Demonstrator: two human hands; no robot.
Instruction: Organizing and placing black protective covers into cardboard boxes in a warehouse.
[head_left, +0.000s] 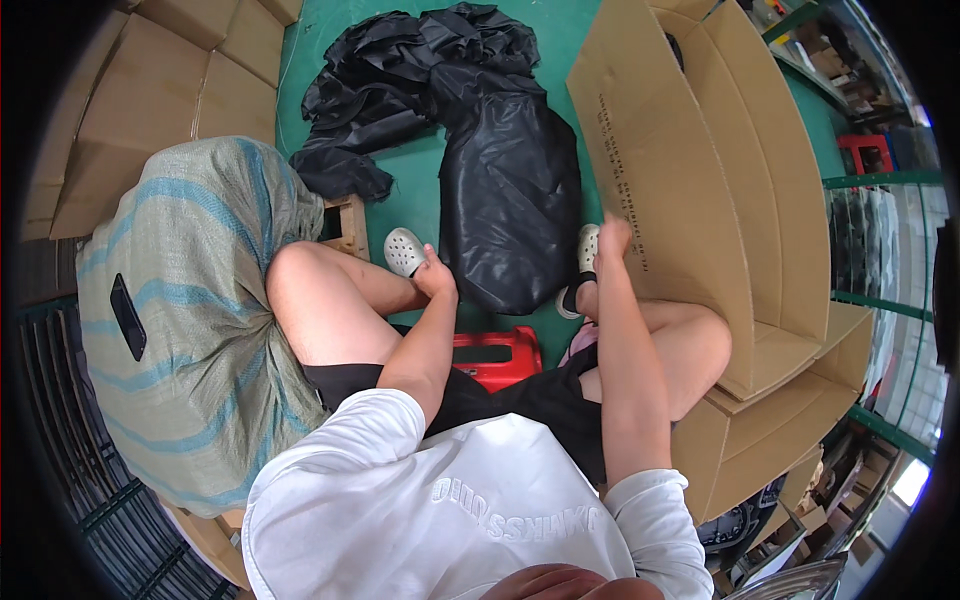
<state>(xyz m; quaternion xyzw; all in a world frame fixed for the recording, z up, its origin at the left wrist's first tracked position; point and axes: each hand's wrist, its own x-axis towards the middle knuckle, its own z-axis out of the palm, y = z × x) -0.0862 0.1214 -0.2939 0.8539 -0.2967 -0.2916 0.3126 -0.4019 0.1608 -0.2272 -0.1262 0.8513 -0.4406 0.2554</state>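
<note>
Between my feet lies a bulky roll of glossy black sheet material (510,210), its rounded end toward me. My left hand (436,276) is beside the left white clog (404,251), with its fingers curled in and thumb raised. Over by the right clog (588,248), my right hand (614,238) is closed in front of the edge of a large cardboard carton (660,130). Neither hand touches the black roll. Whatever the fingers may hold is hidden or too small to make out.
Crumpled black sheeting (400,70) spreads over the green floor beyond the roll. A red plastic stool (500,358) is under me. At left stand a striped woven sack (200,300) with a phone (128,317) on it and stacked cartons (150,90). Racks (885,300) line the right.
</note>
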